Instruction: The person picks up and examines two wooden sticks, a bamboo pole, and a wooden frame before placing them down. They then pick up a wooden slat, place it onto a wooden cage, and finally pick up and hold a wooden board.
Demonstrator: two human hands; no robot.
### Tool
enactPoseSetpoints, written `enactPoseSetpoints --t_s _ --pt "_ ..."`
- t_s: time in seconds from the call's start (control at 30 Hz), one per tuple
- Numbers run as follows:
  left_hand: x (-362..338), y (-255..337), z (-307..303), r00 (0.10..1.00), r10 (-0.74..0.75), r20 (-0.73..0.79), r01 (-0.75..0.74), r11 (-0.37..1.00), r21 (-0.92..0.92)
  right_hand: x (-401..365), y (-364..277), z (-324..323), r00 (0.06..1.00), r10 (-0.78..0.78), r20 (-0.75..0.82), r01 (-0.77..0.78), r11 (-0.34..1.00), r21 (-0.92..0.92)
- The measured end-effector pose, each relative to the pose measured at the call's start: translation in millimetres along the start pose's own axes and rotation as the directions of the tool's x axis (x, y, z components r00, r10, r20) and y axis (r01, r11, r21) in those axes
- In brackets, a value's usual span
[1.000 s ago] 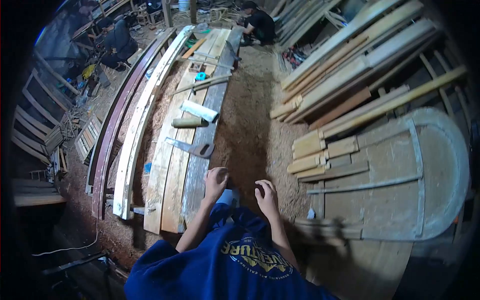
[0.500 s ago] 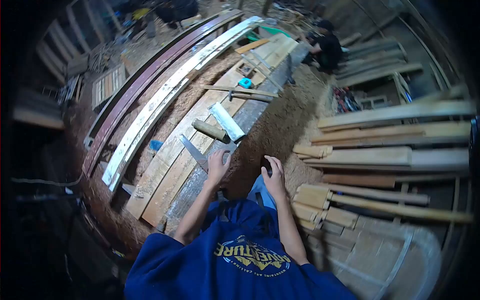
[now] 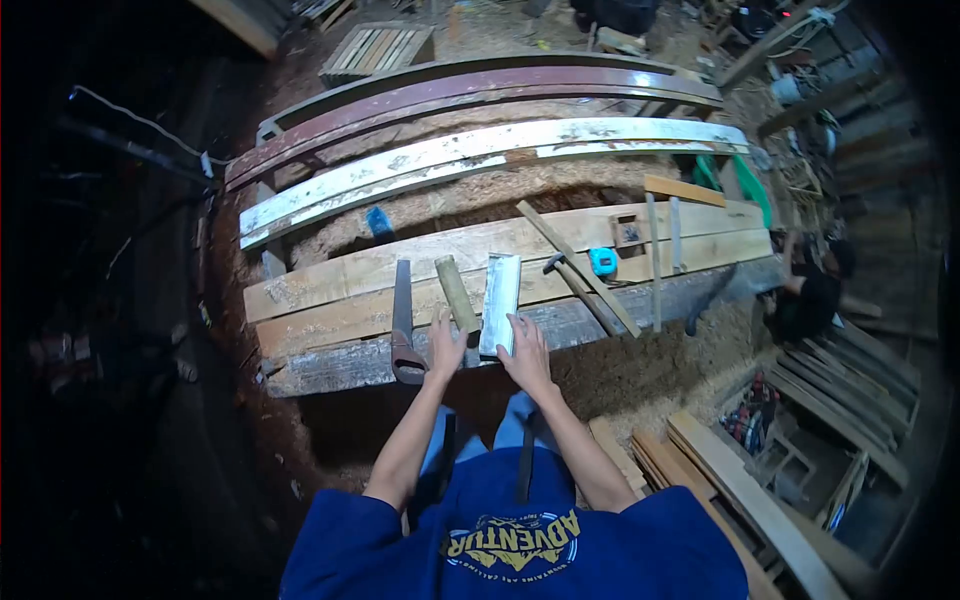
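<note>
My left hand (image 3: 445, 347) is open beside the near end of a short wooden piece (image 3: 457, 294); whether it touches is hard to tell. My right hand (image 3: 527, 352) rests its spread fingers at the near right edge of a white-painted wood block (image 3: 501, 290). Left of both pieces lies a handsaw (image 3: 403, 315), its brown handle (image 3: 408, 362) toward me. All lie across the planks of a workbench (image 3: 330, 318). To the right are a hammer (image 3: 583, 293), a thin wooden stick (image 3: 578, 268) and a teal tape measure (image 3: 603, 261).
Beyond the bench run a white-painted beam (image 3: 400, 160) and a dark red beam (image 3: 430, 95). A person in dark clothes (image 3: 815, 295) crouches at the bench's right end. Stacked boards (image 3: 745, 490) lie at my lower right. Sawdust covers the ground.
My view has swung round so the bench now lies straight ahead. Both hands have moved from in front of my body to the bench, the right one to the white-painted block.
</note>
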State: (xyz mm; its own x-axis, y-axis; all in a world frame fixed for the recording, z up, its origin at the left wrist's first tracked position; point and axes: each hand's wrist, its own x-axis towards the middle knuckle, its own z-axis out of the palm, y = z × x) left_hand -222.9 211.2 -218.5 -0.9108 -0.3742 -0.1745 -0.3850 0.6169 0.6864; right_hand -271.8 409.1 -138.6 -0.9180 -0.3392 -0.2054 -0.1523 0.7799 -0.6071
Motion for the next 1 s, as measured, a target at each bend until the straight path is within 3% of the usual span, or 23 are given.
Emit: enactPoseSetpoints --t_s 0.13,0.2,0.27,0.4,0.47,0.6,0.67,0.73,0.87,0.93,1.0 --pt "18.3 -10.2 46.3 0.985 -0.154 -0.076 0.152 0.988 -0.039 34.6 32.3 37.4 0.984 0.039 0.172 -0.041 0.999 0.008" --pt "28.8 -18.8 62.1 0.982 -0.149 -0.12 0.146 0.989 -0.034 48.7 43.5 61.5 0.972 0.022 0.235 -0.036 0.998 0.055" --pt "33.7 -18.1 73.1 0.961 -0.27 -0.067 0.265 0.961 -0.074 53.6 48.9 79.7 0.973 -0.016 0.23 0.018 1.0 -0.004" --pt "34.3 -22.9 89.6 0.938 -0.342 -0.062 0.328 0.93 -0.168 47.7 57.5 87.1 0.987 -0.071 0.142 0.063 0.996 0.062" --pt "25.0 -18.8 89.7 0.914 -0.398 -0.073 0.381 0.908 -0.176 31.8 61.4 75.0 0.99 -0.049 0.133 0.048 0.999 0.009" --pt "0.3 0.1 73.4 0.912 -0.33 -0.244 0.255 0.922 -0.293 -3.1 61.7 34.6 0.996 -0.085 0.03 0.083 0.996 0.041" --pt "-27.1 17.9 56.4 0.95 -0.231 -0.212 0.173 0.949 -0.262 -24.6 67.6 15.9 0.996 -0.083 -0.012 0.084 0.996 0.021" --pt "-61.6 36.0 41.7 0.971 -0.201 -0.133 0.142 0.923 -0.358 -46.8 63.7 -10.8 0.997 -0.064 -0.049 0.066 0.997 0.041" --pt "-110.4 71.7 24.1 0.994 -0.078 -0.082 0.046 0.941 -0.336 -100.2 52.4 -63.1 0.991 0.059 -0.124 -0.055 0.998 0.037" --pt "-124.8 87.4 19.6 0.998 -0.056 -0.017 0.047 0.938 -0.345 -124.7 59.2 -75.5 0.979 0.026 -0.202 -0.017 0.999 0.046" --pt "-129.1 103.3 19.1 0.998 0.017 -0.059 -0.038 0.923 -0.382 -142.5 67.7 -87.9 0.963 0.044 -0.265 -0.026 0.997 0.07"
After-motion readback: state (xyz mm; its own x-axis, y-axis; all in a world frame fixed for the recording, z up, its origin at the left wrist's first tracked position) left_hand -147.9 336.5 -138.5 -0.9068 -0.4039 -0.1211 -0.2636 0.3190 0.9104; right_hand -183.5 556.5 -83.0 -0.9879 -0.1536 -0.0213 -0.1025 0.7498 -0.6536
